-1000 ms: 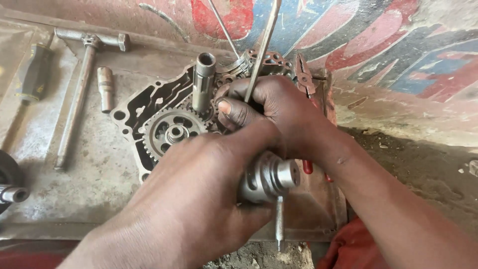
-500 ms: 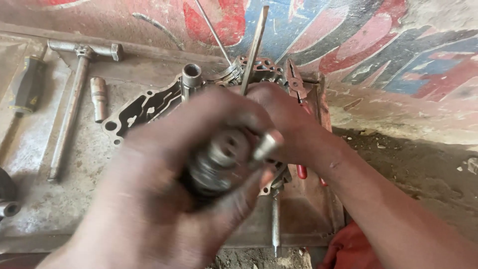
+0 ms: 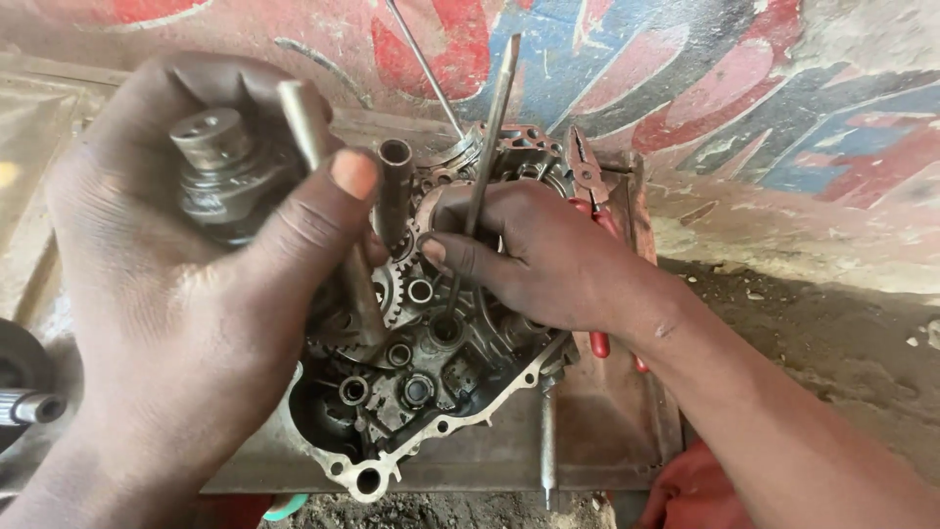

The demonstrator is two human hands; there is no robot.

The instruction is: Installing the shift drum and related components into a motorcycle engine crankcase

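While a stub of splined shaft [image 3: 29, 407] is lying well to the left of the open crankcase half [image 3: 446, 397], the left hand [image 3: 176, 294] is hovering over that casing's left side. Its fingers are curling closed around a dark, round gear cluster [image 3: 220, 171], and its thumb is pressing across a plain steel shaft [image 3: 318, 157] that is slanting down toward the casing. Whether the shaft's lower end is sitting in a bore or hanging free, I cannot tell. Just right of the thumb, an upright steel tube [image 3: 395, 191] is standing out of the casing, with a toothed gear [image 3: 390, 289] showing below it. Over the middle of the crankcase, the right hand [image 3: 534, 260] is resting on the upper rim. Its fingers are closing around a thin rod [image 3: 490, 137], probably a screwdriver blade, whose tip is reaching down into a round bore in the casing. Judging from this, the work is at the stage of handling the gear shafts, one hand carrying the cluster while the other is probing or steadying inside the case. Any further move with the cluster is calling for a square line-up over its bore and teeth meshing without force, with the rod kept clear. Right of the crankcase, red-handled pliers [image 3: 587, 171] are lying against the edge of the metal tray [image 3: 612, 431]. A loose pin [image 3: 546, 446] is lying below the casing's lower right corner.
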